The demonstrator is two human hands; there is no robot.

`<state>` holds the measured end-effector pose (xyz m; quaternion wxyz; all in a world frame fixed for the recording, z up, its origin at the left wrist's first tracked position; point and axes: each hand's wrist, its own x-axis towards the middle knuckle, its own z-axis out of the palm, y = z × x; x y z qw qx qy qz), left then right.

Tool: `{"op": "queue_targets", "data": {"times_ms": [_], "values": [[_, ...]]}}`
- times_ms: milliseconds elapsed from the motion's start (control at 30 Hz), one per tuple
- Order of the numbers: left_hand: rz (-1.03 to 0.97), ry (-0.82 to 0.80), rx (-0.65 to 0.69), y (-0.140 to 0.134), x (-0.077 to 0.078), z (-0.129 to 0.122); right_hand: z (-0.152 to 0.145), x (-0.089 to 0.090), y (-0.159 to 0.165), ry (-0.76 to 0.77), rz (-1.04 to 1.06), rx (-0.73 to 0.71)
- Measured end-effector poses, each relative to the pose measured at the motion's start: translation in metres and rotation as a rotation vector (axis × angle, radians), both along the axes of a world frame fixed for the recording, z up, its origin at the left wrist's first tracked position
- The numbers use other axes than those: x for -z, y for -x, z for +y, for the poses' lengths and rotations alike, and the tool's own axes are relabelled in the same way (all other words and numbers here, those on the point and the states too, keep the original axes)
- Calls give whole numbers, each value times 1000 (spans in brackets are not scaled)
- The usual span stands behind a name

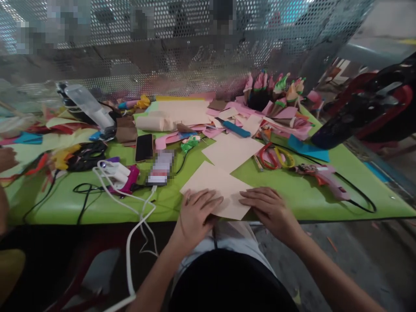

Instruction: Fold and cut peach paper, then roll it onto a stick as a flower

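Green worktop (pixel 310 210): near pale sheet (pixel 234 203) exposed to creasing

Left hand (pixel 197 215) and right hand (pixel 271 210): unclenched, fingers extended, resting on opposite sides of the near pale sheet, at the worktop's near edge. Uneven pressure could crease or skew it. The second sheet (pixel 231 151) meets its far side and could be dragged along. Right: the glue gun (pixel 336 184) could mark either sheet if hot. Left: white cables (pixel 129 251) hang over the near edge; a forearm catching them could pull the phone (pixel 160 169) off.
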<state>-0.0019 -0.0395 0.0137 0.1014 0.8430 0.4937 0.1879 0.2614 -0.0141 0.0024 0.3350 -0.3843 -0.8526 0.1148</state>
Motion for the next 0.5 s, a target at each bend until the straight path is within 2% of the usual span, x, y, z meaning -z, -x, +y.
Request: {"op": "queue_targets", "data": {"times_ms": [167,300,500], "values": [[-93,16,-72,-8,-8,-9,-1,-3,-2,106,54,4],[-78,10,-148,-15,-15,-6,4,-3,1,184,83,63],[-31,-46,-295,-21,-8,5,15,2,4,160,33,189]]}}
